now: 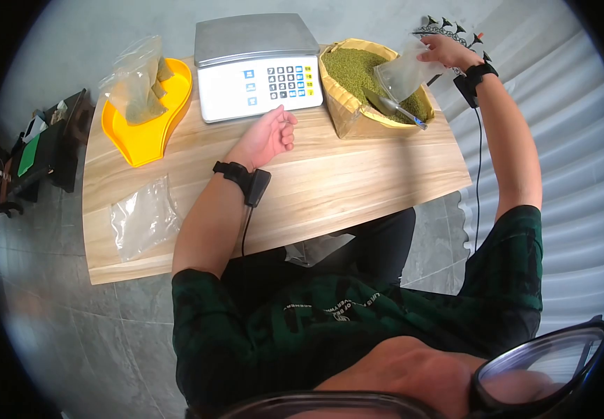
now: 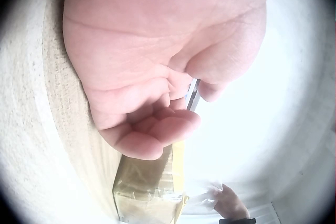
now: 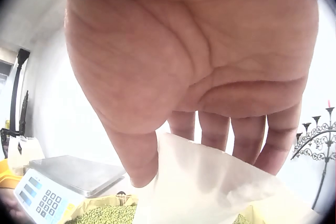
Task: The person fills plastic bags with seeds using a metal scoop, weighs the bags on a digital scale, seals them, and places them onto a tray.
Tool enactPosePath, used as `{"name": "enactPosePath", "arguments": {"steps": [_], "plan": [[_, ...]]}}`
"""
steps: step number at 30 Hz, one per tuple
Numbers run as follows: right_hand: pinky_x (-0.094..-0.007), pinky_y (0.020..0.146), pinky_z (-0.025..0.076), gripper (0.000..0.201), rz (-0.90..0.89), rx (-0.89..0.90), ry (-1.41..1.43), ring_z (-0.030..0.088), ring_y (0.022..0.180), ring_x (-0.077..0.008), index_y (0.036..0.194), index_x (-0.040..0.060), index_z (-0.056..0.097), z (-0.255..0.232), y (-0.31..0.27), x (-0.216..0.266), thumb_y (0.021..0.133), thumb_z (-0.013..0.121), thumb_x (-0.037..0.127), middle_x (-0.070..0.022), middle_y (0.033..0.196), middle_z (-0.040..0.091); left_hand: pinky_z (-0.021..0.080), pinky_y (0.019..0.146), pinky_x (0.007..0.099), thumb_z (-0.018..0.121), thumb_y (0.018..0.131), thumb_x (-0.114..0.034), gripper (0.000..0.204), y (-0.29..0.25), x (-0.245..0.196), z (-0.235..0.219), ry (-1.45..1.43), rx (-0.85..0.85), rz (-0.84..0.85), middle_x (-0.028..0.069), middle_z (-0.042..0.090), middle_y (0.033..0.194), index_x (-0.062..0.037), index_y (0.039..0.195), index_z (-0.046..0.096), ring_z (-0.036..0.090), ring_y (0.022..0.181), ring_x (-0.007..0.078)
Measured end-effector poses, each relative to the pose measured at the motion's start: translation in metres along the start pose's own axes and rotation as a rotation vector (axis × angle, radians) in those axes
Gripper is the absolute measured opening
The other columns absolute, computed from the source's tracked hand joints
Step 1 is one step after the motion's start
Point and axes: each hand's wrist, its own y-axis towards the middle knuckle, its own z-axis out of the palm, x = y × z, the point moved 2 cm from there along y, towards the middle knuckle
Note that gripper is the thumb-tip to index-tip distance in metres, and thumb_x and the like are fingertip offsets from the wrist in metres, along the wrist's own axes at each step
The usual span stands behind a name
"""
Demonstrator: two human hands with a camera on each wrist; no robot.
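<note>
My right hand (image 1: 448, 53) pinches a clear plastic bag (image 1: 401, 75) between thumb and fingers. The plastic bag hangs over an open sack (image 1: 358, 127) of small green beans (image 1: 349, 68). In the right wrist view the bag (image 3: 194, 182) looks whitish, with the thumb on its near side. A metal scoop (image 1: 380, 103) with a blue-ended handle lies on the beans at the sack's front rim. My left hand (image 1: 272, 136) holds nothing, its fingers loosely curled. It is just in front of a digital scale (image 1: 225, 91), close to the keypad's lower edge; in its wrist view the palm (image 2: 136, 40) shows.
Left of the scale, a yellow pan (image 1: 140, 148) carries clear bags (image 1: 138, 98) with green contents. A flat clear plastic bag (image 1: 143, 220) lies at the table's front left. Behind my right hand stands a black metal candelabra (image 1: 448, 29). A white curtain (image 1: 560, 140) hangs on the right.
</note>
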Motion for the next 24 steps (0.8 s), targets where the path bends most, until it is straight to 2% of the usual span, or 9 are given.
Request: {"name": "enactPosePath", "arguments": {"steps": [3, 6, 9, 14, 17, 19, 21, 23, 24], "plan": [[-0.0328, 0.067, 0.052, 0.062, -0.098, -0.140, -0.014, 0.063, 0.080, -0.0185, 0.129, 0.0038, 0.058, -0.008, 0.006, -0.009, 0.079, 0.075, 0.037, -0.0099, 0.098, 0.068, 0.045, 0.065, 0.0290, 0.038, 0.105, -0.040, 0.036, -0.001, -0.001, 0.002, 0.006, -0.006, 0.000, -0.0020, 0.043, 0.068, -0.0084, 0.096, 0.053, 0.046, 0.063, 0.0129], [-0.0355, 0.076, 0.052, 0.053, -0.131, -0.406, -0.007, 0.068, 0.083, -0.0251, 0.121, 0.0003, 0.062, -0.016, -0.010, 0.002, 0.077, 0.075, 0.029, -0.0180, 0.099, 0.069, 0.045, 0.065, 0.0289, 0.038, 0.105, -0.039, 0.036, -0.001, 0.001, 0.001, 0.017, -0.012, 0.002, -0.0019, 0.043, 0.068, -0.0085, 0.095, 0.053, 0.046, 0.063, 0.0129], [-0.0361, 0.079, 0.052, 0.052, -0.127, -0.411, -0.059, 0.068, 0.085, -0.0291, 0.119, -0.0005, 0.063, -0.004, -0.016, 0.003, 0.077, 0.073, 0.028, -0.0197, 0.099, 0.069, 0.045, 0.064, 0.0292, 0.038, 0.105, -0.039, 0.035, 0.001, 0.000, 0.001, 0.022, -0.008, 0.010, -0.0018, 0.043, 0.068, -0.0085, 0.095, 0.053, 0.046, 0.063, 0.0130], [-0.0364, 0.081, 0.052, 0.050, -0.166, -0.622, 0.007, 0.067, 0.089, -0.0306, 0.120, 0.0018, 0.062, 0.010, -0.014, -0.013, 0.078, 0.071, 0.028, -0.0194, 0.098, 0.069, 0.045, 0.065, 0.0302, 0.038, 0.104, -0.041, 0.037, -0.001, 0.001, 0.000, 0.029, 0.005, 0.017, -0.0016, 0.044, 0.069, -0.0083, 0.095, 0.053, 0.047, 0.063, 0.0132], [-0.0366, 0.083, 0.051, 0.050, -0.154, -0.725, 0.245, 0.066, 0.092, -0.0294, 0.119, 0.0045, 0.063, 0.014, -0.022, -0.012, 0.078, 0.072, 0.031, -0.0192, 0.096, 0.068, 0.045, 0.065, 0.0303, 0.039, 0.103, -0.042, 0.038, -0.002, -0.003, 0.001, 0.007, 0.037, 0.022, -0.0013, 0.044, 0.070, -0.0080, 0.096, 0.053, 0.048, 0.065, 0.0133], [-0.0336, 0.085, 0.050, 0.045, -0.225, -0.751, 0.350, 0.065, 0.095, -0.0247, 0.121, 0.0037, 0.061, 0.019, -0.031, -0.013, 0.082, 0.072, 0.024, -0.0162, 0.103, 0.068, 0.045, 0.065, 0.0304, 0.040, 0.102, -0.044, 0.038, -0.005, -0.003, 0.006, 0.002, 0.088, 0.042, -0.0011, 0.045, 0.071, -0.0081, 0.098, 0.054, 0.048, 0.065, 0.0137], [-0.0294, 0.087, 0.050, 0.041, -0.376, -0.704, 0.925, 0.063, 0.099, -0.0185, 0.125, 0.0021, 0.057, 0.026, -0.061, 0.007, 0.087, 0.068, 0.012, -0.0118, 0.110, 0.067, 0.045, 0.067, 0.0304, 0.043, 0.101, -0.042, 0.036, -0.006, -0.003, 0.005, -0.005, 0.109, 0.063, -0.0009, 0.047, 0.072, -0.0080, 0.099, 0.054, 0.049, 0.066, 0.0137], [-0.0288, 0.086, 0.050, 0.046, -0.391, -0.697, 1.052, 0.062, 0.100, -0.0151, 0.135, 0.0017, 0.047, 0.039, -0.081, 0.022, 0.092, 0.064, 0.009, -0.0081, 0.111, 0.065, 0.046, 0.068, 0.0305, 0.046, 0.100, -0.039, 0.033, -0.004, -0.002, 0.004, 0.000, 0.126, 0.074, -0.0007, 0.049, 0.074, -0.0079, 0.101, 0.055, 0.050, 0.068, 0.0136], [-0.0299, 0.088, 0.050, 0.049, -0.379, -0.674, 1.177, 0.062, 0.102, -0.0155, 0.136, 0.0011, 0.044, 0.048, -0.095, 0.039, 0.092, 0.063, 0.007, -0.0083, 0.111, 0.064, 0.048, 0.074, 0.0316, 0.048, 0.100, -0.037, 0.032, -0.002, 0.000, 0.004, 0.183, 0.152, 0.122, 0.0017, 0.053, 0.084, -0.0068, 0.108, 0.054, 0.053, 0.076, 0.0148]]}}
